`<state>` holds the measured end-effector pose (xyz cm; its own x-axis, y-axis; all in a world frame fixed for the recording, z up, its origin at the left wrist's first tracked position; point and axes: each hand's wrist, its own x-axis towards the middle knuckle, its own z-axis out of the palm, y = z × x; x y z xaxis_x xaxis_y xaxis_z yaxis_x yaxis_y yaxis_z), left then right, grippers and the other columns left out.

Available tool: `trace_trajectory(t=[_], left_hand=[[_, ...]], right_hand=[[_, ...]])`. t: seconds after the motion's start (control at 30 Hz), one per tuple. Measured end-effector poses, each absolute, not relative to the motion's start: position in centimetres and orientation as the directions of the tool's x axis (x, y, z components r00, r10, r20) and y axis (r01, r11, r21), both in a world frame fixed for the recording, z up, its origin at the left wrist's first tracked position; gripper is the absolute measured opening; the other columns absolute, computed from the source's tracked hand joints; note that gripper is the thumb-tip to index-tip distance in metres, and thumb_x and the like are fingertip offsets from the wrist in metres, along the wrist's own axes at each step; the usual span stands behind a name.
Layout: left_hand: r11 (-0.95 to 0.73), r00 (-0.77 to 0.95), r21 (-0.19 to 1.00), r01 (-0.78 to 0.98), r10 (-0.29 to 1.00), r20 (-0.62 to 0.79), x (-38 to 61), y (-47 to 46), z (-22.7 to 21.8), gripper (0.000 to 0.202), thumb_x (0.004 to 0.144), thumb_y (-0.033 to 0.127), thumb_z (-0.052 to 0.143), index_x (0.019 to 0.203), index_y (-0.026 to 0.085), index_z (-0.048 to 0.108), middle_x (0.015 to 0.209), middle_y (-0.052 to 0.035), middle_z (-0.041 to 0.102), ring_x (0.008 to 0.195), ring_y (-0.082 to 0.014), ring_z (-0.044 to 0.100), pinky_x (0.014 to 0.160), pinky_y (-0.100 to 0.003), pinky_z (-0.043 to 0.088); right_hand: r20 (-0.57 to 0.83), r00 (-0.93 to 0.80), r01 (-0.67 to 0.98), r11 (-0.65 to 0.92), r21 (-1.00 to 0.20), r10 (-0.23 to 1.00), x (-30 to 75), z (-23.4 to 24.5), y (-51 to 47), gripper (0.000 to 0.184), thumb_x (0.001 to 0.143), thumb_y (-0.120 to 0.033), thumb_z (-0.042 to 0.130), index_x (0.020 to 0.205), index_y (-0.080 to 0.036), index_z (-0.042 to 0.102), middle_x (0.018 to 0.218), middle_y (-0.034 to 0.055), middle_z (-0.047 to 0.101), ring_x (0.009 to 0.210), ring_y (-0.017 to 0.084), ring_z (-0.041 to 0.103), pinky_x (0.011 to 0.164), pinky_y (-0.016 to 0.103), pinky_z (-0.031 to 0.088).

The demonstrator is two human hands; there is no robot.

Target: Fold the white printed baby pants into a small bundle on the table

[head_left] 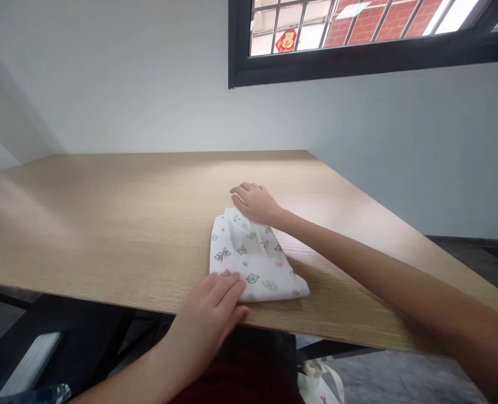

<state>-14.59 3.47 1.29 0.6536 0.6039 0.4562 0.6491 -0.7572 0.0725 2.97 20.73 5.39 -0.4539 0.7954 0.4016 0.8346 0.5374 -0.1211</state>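
A white cloth (249,258) printed with small green, pink and grey animal figures lies folded on the wooden table (127,224). Some creases run through its upper part, and its near right corner sticks out to a rounded point. My left hand (211,306) rests on the cloth's near left corner, fingers laid out flat and thumb apart. At the cloth's far edge is my right hand (255,203), palm down, its fingers reaching past the fabric to the left and loosely bent. The palm hides that far right part of the cloth.
The table's near edge runs just below the cloth. A white wall (148,78) with a dark-framed window (316,73) stands behind. Below the table are a black seat (84,331) carrying a pale flat object (32,362), a clear bottle (42,394) and a white bag (320,384).
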Motion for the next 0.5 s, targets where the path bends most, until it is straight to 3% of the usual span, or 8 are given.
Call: trace_trajectory(t=[0.07, 0.13, 0.2, 0.3, 0.4, 0.5], left_hand=[[-0.772, 0.683, 0.053, 0.633, 0.589, 0.431, -14.7, 4.2, 1.7, 0.020, 0.090, 0.020, 0.040, 0.104, 0.013, 0.052, 0.099, -0.0085, 0.061, 0.093, -0.0197, 0.058, 0.080, -0.036, 0.051], [-0.778, 0.726, -0.052, 0.626, 0.557, 0.404, -14.5, 5.1, 1.9, 0.015, 0.089, 0.016, 0.040, 0.093, 0.013, 0.054, 0.087, -0.0079, 0.060, 0.082, -0.0200, 0.058, 0.071, -0.035, 0.051], [-0.774, 0.772, -0.184, 0.606, 0.516, 0.372, -14.2, 5.7, 1.9, 0.015, 0.087, 0.010, 0.039, 0.081, 0.013, 0.053, 0.076, -0.0065, 0.056, 0.072, -0.0200, 0.056, 0.063, -0.035, 0.050], [-0.788, 0.816, -0.265, 0.556, 0.456, 0.356, -13.9, 6.0, 1.7, 0.018, 0.083, 0.006, 0.038, 0.072, 0.014, 0.050, 0.068, -0.0044, 0.051, 0.066, -0.0189, 0.053, 0.059, -0.034, 0.047], [-0.815, 0.788, -0.205, 0.542, 0.408, 0.461, -14.2, 5.2, 1.9, 0.017, 0.083, 0.006, 0.039, 0.075, 0.013, 0.051, 0.067, -0.0039, 0.052, 0.068, -0.0175, 0.054, 0.062, -0.031, 0.047], [-0.840, 0.721, -0.028, 0.543, 0.448, 0.528, -14.8, 3.8, 3.2, 0.016, 0.083, 0.010, 0.038, 0.077, 0.014, 0.052, 0.067, -0.0027, 0.055, 0.065, -0.0145, 0.053, 0.060, -0.027, 0.046]], right_hand=[[0.484, -0.594, 0.727, 0.686, -0.018, 0.643, 3.7, 5.6, 17.2, 0.029, 0.091, -0.024, 0.032, 0.101, -0.016, 0.057, 0.101, 0.0110, 0.057, 0.091, 0.025, 0.049, 0.085, 0.042, 0.033], [0.413, -0.746, 0.586, 0.810, 0.033, 0.523, 4.6, 5.5, 13.1, 0.025, 0.089, -0.026, 0.035, 0.091, -0.017, 0.058, 0.090, 0.0089, 0.059, 0.082, 0.022, 0.050, 0.084, 0.041, 0.033], [0.325, -0.812, 0.525, 0.850, 0.041, 0.485, 5.6, 5.0, 9.4, 0.020, 0.086, -0.028, 0.041, 0.084, -0.017, 0.058, 0.082, 0.0082, 0.058, 0.077, 0.022, 0.050, 0.081, 0.042, 0.035], [0.324, -0.798, 0.545, 0.838, 0.027, 0.509, 6.9, 3.9, 5.5, 0.018, 0.080, -0.023, 0.045, 0.092, -0.017, 0.057, 0.089, 0.0100, 0.057, 0.084, 0.025, 0.050, 0.080, 0.044, 0.038], [0.386, -0.771, 0.556, 0.831, 0.022, 0.506, 7.6, 3.3, 3.3, 0.029, 0.080, -0.009, 0.038, 0.104, -0.015, 0.053, 0.089, 0.0108, 0.058, 0.087, 0.026, 0.053, 0.075, 0.041, 0.043], [0.434, -0.757, 0.531, 0.847, -0.030, 0.489, 7.4, 4.0, 2.0, 0.035, 0.081, -0.003, 0.033, 0.108, -0.016, 0.051, 0.081, 0.0085, 0.059, 0.077, 0.023, 0.056, 0.066, 0.035, 0.047]])
